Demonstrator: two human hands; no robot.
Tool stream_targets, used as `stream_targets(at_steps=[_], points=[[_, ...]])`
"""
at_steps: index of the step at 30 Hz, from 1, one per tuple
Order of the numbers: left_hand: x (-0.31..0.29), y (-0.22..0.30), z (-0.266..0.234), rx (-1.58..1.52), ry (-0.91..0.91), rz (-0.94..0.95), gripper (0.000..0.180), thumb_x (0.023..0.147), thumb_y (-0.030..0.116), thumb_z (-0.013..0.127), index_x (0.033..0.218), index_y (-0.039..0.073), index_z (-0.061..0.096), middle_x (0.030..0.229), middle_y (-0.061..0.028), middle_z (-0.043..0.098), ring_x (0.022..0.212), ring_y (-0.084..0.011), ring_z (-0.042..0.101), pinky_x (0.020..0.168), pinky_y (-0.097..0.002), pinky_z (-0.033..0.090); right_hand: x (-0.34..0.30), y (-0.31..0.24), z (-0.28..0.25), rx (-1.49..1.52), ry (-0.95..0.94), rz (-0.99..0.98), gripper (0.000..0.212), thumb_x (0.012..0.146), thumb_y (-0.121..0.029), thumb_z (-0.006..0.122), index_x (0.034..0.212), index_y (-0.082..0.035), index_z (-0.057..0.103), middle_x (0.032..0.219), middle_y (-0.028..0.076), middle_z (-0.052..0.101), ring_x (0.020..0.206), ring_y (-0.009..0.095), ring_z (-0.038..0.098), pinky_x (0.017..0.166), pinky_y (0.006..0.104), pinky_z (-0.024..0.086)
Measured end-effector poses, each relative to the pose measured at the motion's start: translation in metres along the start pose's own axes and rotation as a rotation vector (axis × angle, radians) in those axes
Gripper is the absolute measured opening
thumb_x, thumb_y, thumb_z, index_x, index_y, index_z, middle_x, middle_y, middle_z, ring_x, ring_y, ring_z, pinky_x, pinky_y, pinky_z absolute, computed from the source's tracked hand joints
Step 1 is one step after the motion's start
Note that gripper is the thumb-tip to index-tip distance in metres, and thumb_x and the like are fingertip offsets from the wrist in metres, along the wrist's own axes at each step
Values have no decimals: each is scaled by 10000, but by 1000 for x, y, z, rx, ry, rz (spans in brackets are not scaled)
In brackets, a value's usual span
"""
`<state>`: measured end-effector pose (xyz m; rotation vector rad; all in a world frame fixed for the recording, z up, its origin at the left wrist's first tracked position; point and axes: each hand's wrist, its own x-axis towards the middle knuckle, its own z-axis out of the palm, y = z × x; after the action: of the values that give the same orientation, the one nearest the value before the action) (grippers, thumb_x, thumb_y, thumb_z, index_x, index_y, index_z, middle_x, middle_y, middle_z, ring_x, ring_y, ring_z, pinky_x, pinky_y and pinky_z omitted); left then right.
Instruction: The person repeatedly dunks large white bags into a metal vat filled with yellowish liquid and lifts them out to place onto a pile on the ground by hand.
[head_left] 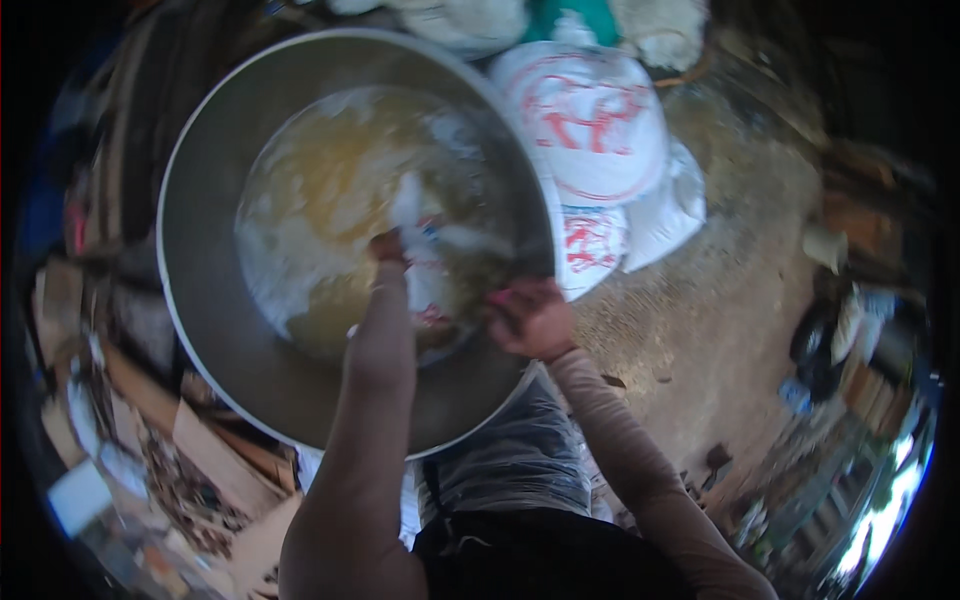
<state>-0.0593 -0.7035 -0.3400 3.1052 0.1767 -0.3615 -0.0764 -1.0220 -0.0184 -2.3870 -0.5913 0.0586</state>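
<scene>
- left hand [388,247]: apparently closed at the white, red-marked plastic [428,288]; blur hides the exact grip.
- right hand [530,317]: fingers curled above the basin's near right rim; whether anything is held cannot be told.
- plastic: right of centre inside the large basin [172,240], amid cloudy yellowish liquid [320,190].
- progress, as judged: handling underway; plastic immersed, not yet out; remaining work unclear.
</scene>
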Motion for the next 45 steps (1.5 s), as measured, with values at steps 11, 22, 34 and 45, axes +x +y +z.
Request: stream_targets(at_steps=[11,22,34,45], points=[[-85,-54,-5,-948,-121,-520,422,771,311,635,1033,-18,668,1068,-250,656,1006,-391,624,899,-422,484,6,5,-4,-296,-126,8,141,733,-261,727,789,-136,693,855,34,688,766,225,650,766,363,438],[-69,37,-11,-846,-624,-432,900,713,622,684,1275,-64,531,1265,-273,578,1172,-393,570,988,-431,457,11,-3,-9,-478,-283,52,121,707,-255,712,748,-149,669,880,-6,686,756,199,631,790,362,422],[-125,53,-26,-1091,-405,-519,458,759,253,620,1180,76,599,1068,-224,658,1018,-409,617,897,-487,490,16,-9,3,-543,-341,88,122,724,-257,711,763,-152,664,899,-8,676,758,204,626,771,363,417],[-183,80,-61,-1293,-254,-606,235,798,216,690,977,80,626,958,-147,667,895,-271,644,788,-398,525,115,47,209,-171,-403,138,572,800,-218,638,1301,2,471,1282,240,526,1205,399,493,1018,438,420]])
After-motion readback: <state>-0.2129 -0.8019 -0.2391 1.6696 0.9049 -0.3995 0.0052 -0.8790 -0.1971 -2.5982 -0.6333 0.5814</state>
